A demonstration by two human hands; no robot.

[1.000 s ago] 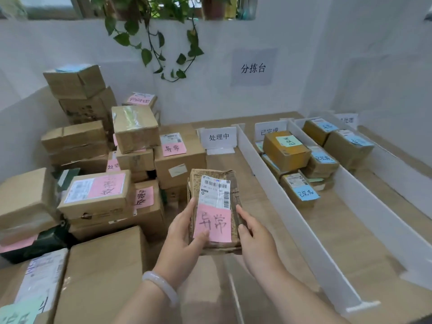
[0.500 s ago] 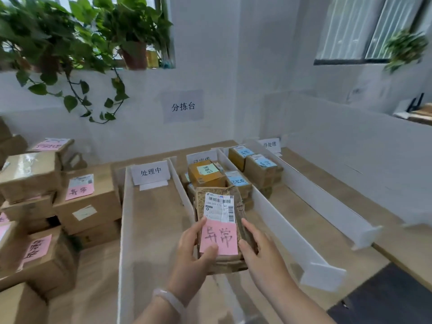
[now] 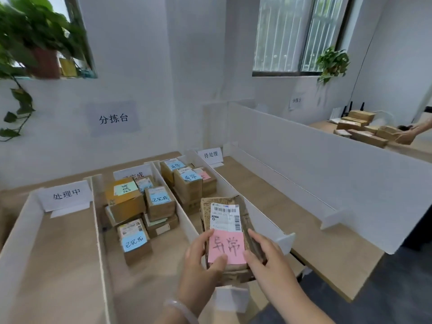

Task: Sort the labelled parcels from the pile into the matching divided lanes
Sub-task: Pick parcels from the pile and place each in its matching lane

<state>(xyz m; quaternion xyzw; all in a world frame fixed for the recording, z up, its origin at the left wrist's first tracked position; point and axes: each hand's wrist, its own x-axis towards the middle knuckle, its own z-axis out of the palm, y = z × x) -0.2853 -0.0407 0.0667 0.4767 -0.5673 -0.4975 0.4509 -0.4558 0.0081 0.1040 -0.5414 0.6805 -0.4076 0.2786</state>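
One parcel (image 3: 224, 217): flat, brown, crumpled wrapping, with a white barcode label on its upper face and below it a pink note (image 3: 228, 246) bearing two handwritten characters. It is held label-up in both hands over the near end of the third lane (image 3: 266, 224) from the left.

The left hand (image 3: 198, 260): thumb pressed on the note's lower left corner, fingers curled round the parcel's left edge. There is a pale bracelet (image 3: 180, 308) at the wrist.

The right hand (image 3: 265, 260): fingers laid along the parcel's right edge, thumb at the note's lower right corner, gripping.

The worktop (image 3: 327, 260): light wood, split by white dividers into four lanes.
- first lane (image 3: 58, 253): white sign (image 3: 66, 195) reading 处理中 at the far end.
- second lane (image 3: 152, 277): sign partly hidden; a cluster of small boxes (image 3: 160, 202) with blue and green notes.
- third lane: stacked boxes (image 3: 188, 183) at the far end, with blue notes on top and one pink.
- fourth lane (image 3: 268, 199): sign (image 3: 211, 155) reading 待处理 at the far end.

Surroundings: a wall sign (image 3: 113, 118) reading 分拣台; a potted plant (image 3: 35, 43) on the left sill; a hanging plant (image 3: 333, 63) by the right window; a white partition (image 3: 327, 174) along the right. Beyond the partition, another person's hand (image 3: 408, 136) rests on brown cartons (image 3: 360, 118).
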